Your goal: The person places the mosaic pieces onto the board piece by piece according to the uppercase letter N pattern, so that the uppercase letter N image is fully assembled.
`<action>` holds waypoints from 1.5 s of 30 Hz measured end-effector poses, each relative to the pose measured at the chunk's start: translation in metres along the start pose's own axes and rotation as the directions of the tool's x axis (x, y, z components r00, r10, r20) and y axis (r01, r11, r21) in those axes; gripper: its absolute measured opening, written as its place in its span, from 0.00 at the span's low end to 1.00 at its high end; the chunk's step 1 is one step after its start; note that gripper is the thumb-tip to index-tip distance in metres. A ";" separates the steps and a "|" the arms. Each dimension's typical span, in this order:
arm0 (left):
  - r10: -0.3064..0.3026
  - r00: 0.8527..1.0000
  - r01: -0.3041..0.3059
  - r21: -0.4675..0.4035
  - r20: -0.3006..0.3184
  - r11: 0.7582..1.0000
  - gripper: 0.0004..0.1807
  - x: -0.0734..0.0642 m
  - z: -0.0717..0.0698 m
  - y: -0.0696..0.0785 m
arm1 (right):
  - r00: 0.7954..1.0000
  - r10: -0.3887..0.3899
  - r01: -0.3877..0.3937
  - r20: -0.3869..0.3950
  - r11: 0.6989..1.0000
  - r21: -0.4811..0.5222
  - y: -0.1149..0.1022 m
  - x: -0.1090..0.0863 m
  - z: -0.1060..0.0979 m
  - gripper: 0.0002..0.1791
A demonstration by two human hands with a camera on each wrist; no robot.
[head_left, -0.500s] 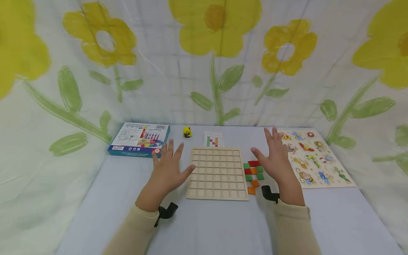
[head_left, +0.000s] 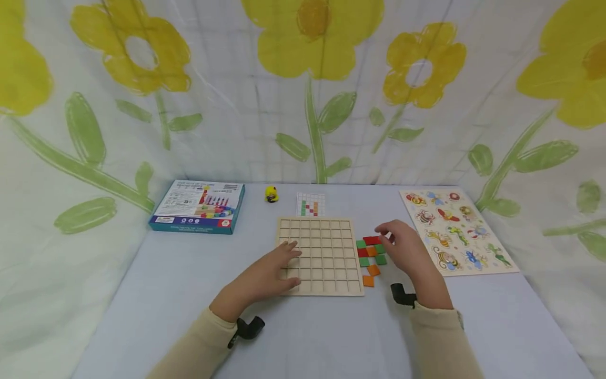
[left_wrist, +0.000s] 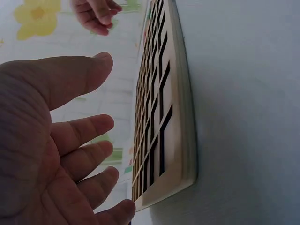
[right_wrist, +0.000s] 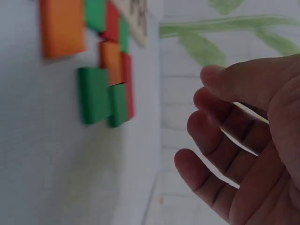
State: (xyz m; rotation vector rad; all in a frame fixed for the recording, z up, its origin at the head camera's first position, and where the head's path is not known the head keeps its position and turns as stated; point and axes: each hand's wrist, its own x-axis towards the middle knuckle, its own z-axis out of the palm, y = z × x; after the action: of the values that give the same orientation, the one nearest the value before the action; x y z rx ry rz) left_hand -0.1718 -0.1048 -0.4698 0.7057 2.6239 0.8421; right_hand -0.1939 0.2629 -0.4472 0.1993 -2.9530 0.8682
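A wooden grid board (head_left: pixel 326 263) lies flat on the table, its cells bare where they show. My left hand (head_left: pixel 265 273) reaches over its left side, fingers loosely bent and holding nothing. In the left wrist view the fingertips (left_wrist: pixel 101 124) come close to the board's edge. Right of the board lies a group of small square tiles, among them orange tiles (head_left: pixel 368 281), green tiles (head_left: pixel 381 259) and red tiles (head_left: pixel 371 240). My right hand (head_left: pixel 407 250) hovers at their right side, fingers gently curved, thumb near the index fingertip, with nothing between them.
Behind the board lies a pattern card (head_left: pixel 311 204) with coloured squares. A yellow toy figure (head_left: pixel 271 194) and a boxed set (head_left: pixel 196 208) stand at the back left. An insect picture board (head_left: pixel 456 231) lies to the right. A flower-painted cloth (head_left: pixel 213 152) hangs behind.
Both hands, spread and raised half a second ago, have come down. The left has moved right over the board; the right's fingers have bent in toward the tiles. The view has shifted slightly.
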 end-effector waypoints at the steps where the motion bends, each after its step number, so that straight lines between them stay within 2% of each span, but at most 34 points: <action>1: 0.010 1.000 -0.010 -0.003 0.005 1.000 0.38 0.002 0.004 -0.004 | 0.999 0.029 -0.029 0.042 1.000 -0.001 0.007 0.002 0.006 0.13; 4: 0.015 1.000 -0.015 -0.007 0.005 1.000 0.39 0.004 0.010 -0.012 | 0.989 0.090 -0.092 0.121 0.996 0.018 0.021 0.006 0.022 0.13; 11: -0.045 0.998 0.048 0.070 -0.039 0.996 0.43 0.002 0.019 -0.027 | 0.980 0.095 -0.096 0.176 0.995 -0.003 0.028 0.006 0.035 0.13; 18: -0.031 0.998 0.035 0.062 -0.061 0.997 0.45 0.002 0.021 -0.034 | 0.981 0.089 -0.085 0.171 0.996 -0.030 0.029 0.004 0.035 0.14; 30: -0.031 0.999 0.032 0.088 -0.018 0.996 0.49 -0.002 0.017 -0.032 | 0.982 0.117 -0.124 0.145 0.991 0.041 0.031 0.001 0.036 0.09; 34: -0.032 0.999 0.033 0.094 -0.012 0.995 0.49 0.000 0.017 -0.030 | 0.984 0.127 -0.136 0.126 0.988 0.068 0.027 -0.001 0.032 0.06; 39: -0.032 0.999 0.033 0.102 -0.007 0.994 0.49 0.001 0.017 -0.030 | 0.995 0.098 -0.102 0.034 0.984 0.145 0.007 0.005 0.034 0.05; 42: -0.040 0.999 0.041 0.094 -0.007 0.995 0.49 0.000 0.016 -0.030 | 0.998 0.054 -0.055 0.013 0.977 0.206 -0.012 0.016 0.043 0.05; 45: -0.046 0.999 0.046 0.087 -0.009 0.995 0.49 0.000 0.016 -0.030 | 1.000 0.012 -0.019 0.028 0.971 0.236 -0.028 0.027 0.056 0.05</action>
State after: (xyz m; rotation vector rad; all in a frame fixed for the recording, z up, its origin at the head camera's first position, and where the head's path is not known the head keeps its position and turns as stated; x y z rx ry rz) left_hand -0.1757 -0.1190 -0.5009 0.6630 2.6858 0.7219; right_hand -0.2179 0.2059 -0.4767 0.1997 -2.8715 1.2292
